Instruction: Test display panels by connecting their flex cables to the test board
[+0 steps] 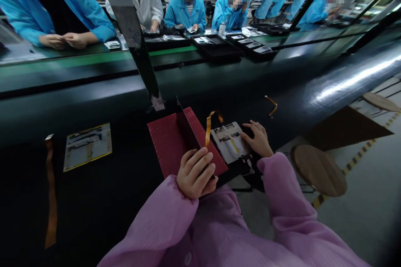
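- We see a long dark bench [125, 233] running under everything near the person.
- Across it, we see a co-worker in a blue coat [94, 16], both hands together on something too small to name.
- A scuffed metal post [131, 25] slants down to the bench between them.
- We find a round wooden stool [319, 171] at the right, lower than the bench.
- A black tray [216, 52] sits on the far side, with pale pieces in it.
- Near the person, a red mat [163, 137] lies flat.
- Over it, we see a thin dark panel [188, 127] standing on edge.
- Left of the mat, well apart, lies a yellow-edged panel [89, 147].
- Just right of the mat we see an opened device [232, 144], its inner parts facing up.
- The left hand [197, 173] is clamped on the dark panel's near end.
- The right hand [258, 139] has its fingers spread apart, touching the device's right edge.
- At far left lies a long brown ribbon [52, 200].
- A golden ribbon [208, 127] arches between left hand and device; we cannot tell where it attaches.
- Smallest, a bent strip [273, 106] lies beyond the right hand.
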The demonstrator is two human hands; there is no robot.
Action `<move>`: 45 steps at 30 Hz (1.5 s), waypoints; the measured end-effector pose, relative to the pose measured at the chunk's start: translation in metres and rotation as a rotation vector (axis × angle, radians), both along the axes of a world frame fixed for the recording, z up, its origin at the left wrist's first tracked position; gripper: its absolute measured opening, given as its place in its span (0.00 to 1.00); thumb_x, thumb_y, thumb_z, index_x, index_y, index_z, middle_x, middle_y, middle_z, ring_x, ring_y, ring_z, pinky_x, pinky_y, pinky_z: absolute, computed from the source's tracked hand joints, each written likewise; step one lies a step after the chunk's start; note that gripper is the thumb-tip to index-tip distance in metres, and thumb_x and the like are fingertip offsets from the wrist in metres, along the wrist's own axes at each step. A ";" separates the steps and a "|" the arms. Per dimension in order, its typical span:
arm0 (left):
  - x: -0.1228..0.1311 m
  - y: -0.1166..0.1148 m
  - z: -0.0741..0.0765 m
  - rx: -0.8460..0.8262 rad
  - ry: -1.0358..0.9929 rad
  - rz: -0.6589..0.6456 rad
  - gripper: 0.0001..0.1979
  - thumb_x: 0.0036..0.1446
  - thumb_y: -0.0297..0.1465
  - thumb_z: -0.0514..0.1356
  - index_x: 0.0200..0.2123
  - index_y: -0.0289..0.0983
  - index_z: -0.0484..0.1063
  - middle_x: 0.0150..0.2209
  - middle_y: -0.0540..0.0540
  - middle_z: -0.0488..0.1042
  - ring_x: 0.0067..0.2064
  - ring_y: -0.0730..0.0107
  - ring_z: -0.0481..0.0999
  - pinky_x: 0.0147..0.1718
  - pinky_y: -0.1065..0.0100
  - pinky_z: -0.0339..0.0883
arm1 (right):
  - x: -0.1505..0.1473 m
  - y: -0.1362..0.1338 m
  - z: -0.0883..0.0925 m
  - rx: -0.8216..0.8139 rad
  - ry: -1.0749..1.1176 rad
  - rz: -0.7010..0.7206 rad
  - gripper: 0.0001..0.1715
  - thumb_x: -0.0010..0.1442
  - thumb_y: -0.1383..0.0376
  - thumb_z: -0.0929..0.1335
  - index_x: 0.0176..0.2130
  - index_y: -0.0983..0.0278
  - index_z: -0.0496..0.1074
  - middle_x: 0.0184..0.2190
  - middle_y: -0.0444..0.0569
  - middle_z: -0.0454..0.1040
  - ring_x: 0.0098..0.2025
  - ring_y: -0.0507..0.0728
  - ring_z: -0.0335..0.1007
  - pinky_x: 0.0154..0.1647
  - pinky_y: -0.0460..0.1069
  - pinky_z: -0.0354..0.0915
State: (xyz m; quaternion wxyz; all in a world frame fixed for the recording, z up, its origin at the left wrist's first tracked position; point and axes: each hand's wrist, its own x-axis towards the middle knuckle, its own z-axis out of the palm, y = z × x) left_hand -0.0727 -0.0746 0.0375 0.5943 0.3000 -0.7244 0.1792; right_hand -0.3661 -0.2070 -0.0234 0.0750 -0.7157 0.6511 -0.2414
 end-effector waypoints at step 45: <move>0.003 0.000 -0.003 0.011 -0.036 -0.034 0.07 0.61 0.27 0.57 0.42 0.31 0.70 0.44 0.37 0.75 0.59 0.55 0.71 0.54 0.55 0.68 | 0.009 0.006 0.013 0.068 -0.031 -0.031 0.26 0.60 0.53 0.68 0.55 0.60 0.74 0.66 0.53 0.62 0.70 0.68 0.47 0.70 0.66 0.45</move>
